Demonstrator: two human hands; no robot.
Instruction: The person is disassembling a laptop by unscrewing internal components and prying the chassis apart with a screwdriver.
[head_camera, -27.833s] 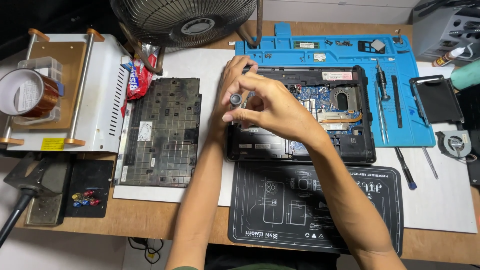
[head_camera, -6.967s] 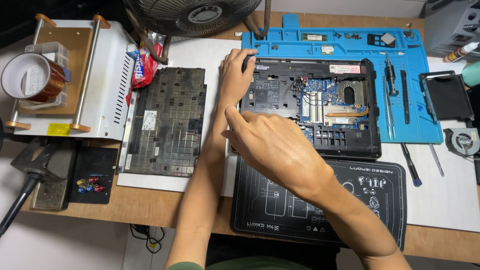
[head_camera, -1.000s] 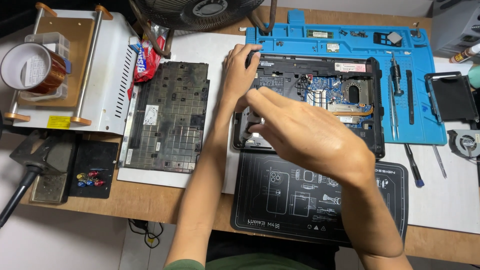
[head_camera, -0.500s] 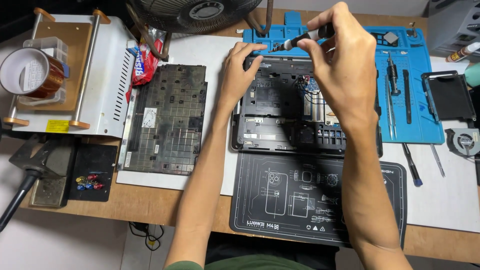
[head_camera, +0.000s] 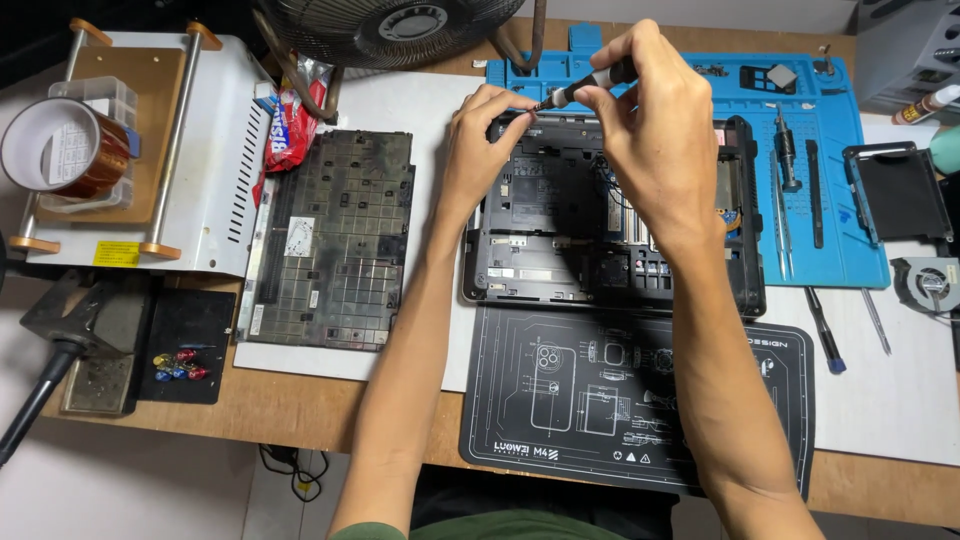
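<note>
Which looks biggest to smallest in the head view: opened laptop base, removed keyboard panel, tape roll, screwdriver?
1. Opened laptop base, partly hidden by hands.
2. Removed keyboard panel, close to it in size.
3. Tape roll.
4. Screwdriver, held in the right hand, mostly covered.

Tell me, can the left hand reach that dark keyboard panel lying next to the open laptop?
Probably yes. The left hand rests on the open laptop's top left corner, and the dark keyboard panel lies flat just beside it on the white mat. Nothing stands between them, so the way looks free.
</note>
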